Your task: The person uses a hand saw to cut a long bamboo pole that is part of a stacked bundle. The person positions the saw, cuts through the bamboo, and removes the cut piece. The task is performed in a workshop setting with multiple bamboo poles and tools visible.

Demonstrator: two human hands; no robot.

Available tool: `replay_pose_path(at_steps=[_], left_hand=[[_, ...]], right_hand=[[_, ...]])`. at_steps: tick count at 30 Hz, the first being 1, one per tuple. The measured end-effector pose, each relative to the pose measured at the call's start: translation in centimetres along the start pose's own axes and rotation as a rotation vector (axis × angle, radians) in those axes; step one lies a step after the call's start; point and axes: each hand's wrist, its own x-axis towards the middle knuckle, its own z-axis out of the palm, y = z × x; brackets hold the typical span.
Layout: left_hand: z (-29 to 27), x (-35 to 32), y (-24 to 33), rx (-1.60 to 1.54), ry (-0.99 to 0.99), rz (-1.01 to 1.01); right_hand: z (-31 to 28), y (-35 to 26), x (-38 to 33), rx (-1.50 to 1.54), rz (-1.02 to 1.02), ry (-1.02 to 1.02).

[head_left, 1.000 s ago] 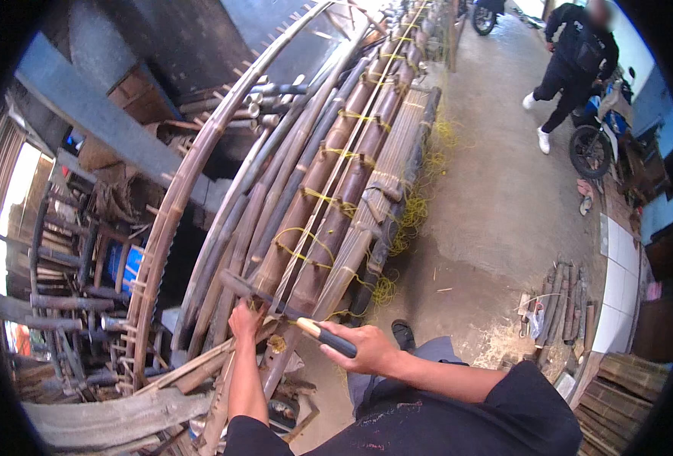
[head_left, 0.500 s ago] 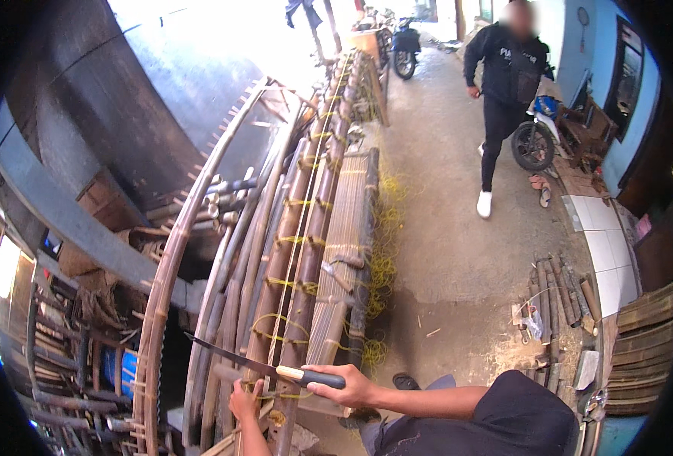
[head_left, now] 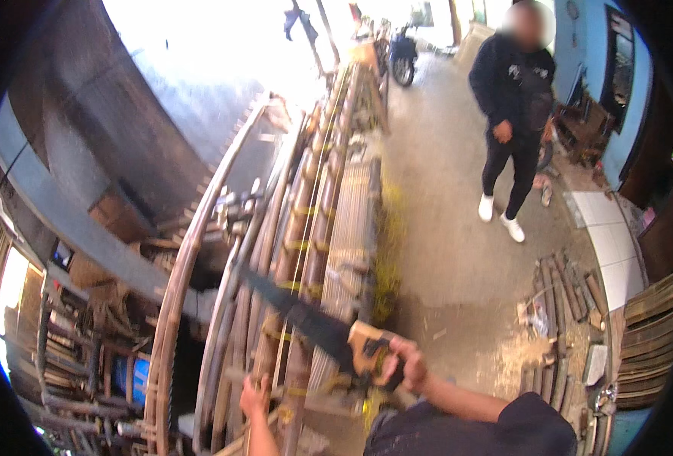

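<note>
My right hand point(head_left: 403, 366) grips the wood-and-black handle of a handsaw point(head_left: 306, 315). Its dark blade slants up and left, raised above a row of long brown bamboo poles point(head_left: 300, 251) bound with yellow cord. Lower down, my left hand point(head_left: 255, 395) is closed around the near part of one bamboo pole, thumb and a finger showing; its other fingers are hidden. A short brown round piece point(head_left: 234, 374) sits just beside that hand. Right of the poles lies a bundle of thin pale strips point(head_left: 349, 228).
A person in dark clothes point(head_left: 515, 91) stands on the concrete floor ahead to the right. Yellow cord point(head_left: 389, 251) hangs tangled along the poles' right side. Short cut logs point(head_left: 560, 304) and sawdust lie at the right. A long curved pegged pole point(head_left: 192, 251) runs along the left.
My right hand has lifted the saw off the poles and turned its blade broadside. My left hand stays near the same place. The other person has come closer.
</note>
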Motion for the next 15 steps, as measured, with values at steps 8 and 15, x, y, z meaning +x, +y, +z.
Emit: replay_pose_path(at_steps=[8,15], left_hand=[[0.2,-0.3,0.4,0.032,-0.038,0.013],[0.0,0.2,0.3,0.007,-0.051,0.005]], right_hand=[[-7.4,1.0,-3.7,0.500,-0.139,0.488],[-13.3,4.3,-0.9,0.458,-0.142,0.652]])
